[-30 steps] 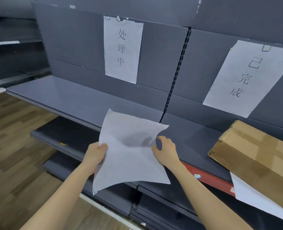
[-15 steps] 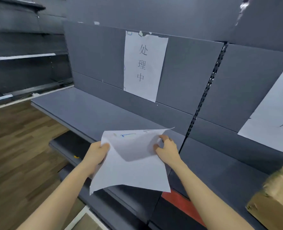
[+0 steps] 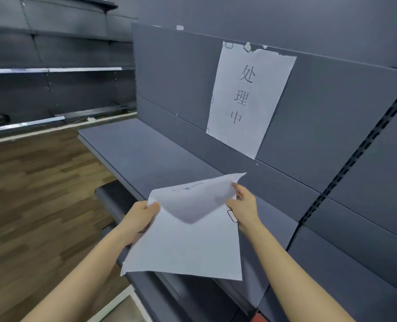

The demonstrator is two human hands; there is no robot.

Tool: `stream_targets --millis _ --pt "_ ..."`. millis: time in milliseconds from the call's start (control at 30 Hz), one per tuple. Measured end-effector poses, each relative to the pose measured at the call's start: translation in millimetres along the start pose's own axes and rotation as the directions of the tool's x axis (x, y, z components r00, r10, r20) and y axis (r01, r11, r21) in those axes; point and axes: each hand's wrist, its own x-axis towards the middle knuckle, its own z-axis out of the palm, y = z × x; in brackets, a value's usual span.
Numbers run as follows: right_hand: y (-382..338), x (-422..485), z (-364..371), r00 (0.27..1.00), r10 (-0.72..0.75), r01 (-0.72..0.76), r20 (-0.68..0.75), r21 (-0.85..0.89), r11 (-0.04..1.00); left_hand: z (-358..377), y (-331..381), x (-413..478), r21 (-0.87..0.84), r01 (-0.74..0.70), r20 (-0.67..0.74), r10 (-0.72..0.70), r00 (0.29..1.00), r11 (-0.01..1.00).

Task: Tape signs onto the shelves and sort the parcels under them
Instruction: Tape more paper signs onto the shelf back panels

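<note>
Head cam only. Grey metal shelf [image 3: 146, 154] runs away from me to the left, with a grey back panel [image 3: 174, 73] behind it. One taped sign [image 3: 248, 98] hangs on that panel: white paper, three black characters in a column, torn top edge, tape scraps at the top. A black slotted upright [image 3: 355, 154] to the right of it splits this bay from the next. A lower shelf [image 3: 113, 194] sticks out below the main one, there's wood floor [image 3: 30, 194] to the left, and a second shelving run [image 3: 53, 73] stands along the far left wall. A red strip [image 3: 261, 317] shows at the bottom edge. The loose sheet [image 3: 183, 247] is held out in front of me over the shelf's front edge, below and left of the taped sign and well short of the panel. It hides part of the shelf lip and the tiers under it. Both hands are clamped on it, set apart. The left hand [image 3: 140, 219] grips the left edge with the thumb on top. The right hand [image 3: 244, 208] pinches near the upper right corner. The sheet's top sags into a fold between them. There are blue marks near its top edge, too blurred to read. A small tape tab [image 3: 232, 216], I think, sits on the sheet's right edge just under the right hand.
</note>
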Motion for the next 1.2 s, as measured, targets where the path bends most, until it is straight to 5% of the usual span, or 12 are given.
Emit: stream_targets --millis 167,367,500,733,967,1200 --pt "-12.1 19.4 25.1 1.0 -0.007 0.006 0.008 0.06 0.998 -9.7 -1.2 29.0 0.175 -0.093 -0.152 0.12 0.981 0.98" --pt "-40.6 41.6 79.4 0.993 -0.112 0.115 0.041 -0.08 0.99 -47.2 20.0 72.0 0.29 -0.178 -0.439 0.296 0.848 0.94" --pt "-65.4 53.9 129.3 0.985 -0.164 0.169 0.057 -0.091 0.981 -84.8 43.7 115.3 0.146 -0.27 -0.458 0.307 0.835 0.952" --pt "-98.8 76.4 210.1 0.945 -0.327 0.327 0.014 -0.079 0.942 -127.8 88.4 159.6 -0.163 -0.284 0.014 0.29 0.957 0.945" --pt "-134.1 69.2 247.5 0.857 -0.503 0.514 0.112 -0.253 0.819 -133.5 143.7 157.8 -0.306 -0.14 0.492 0.282 0.823 0.942" --pt "-125.3 64.4 233.2 0.828 -0.548 0.549 0.116 -0.365 0.752 -102.1 157.0 168.4 -0.38 0.03 0.461 0.161 0.873 0.925"
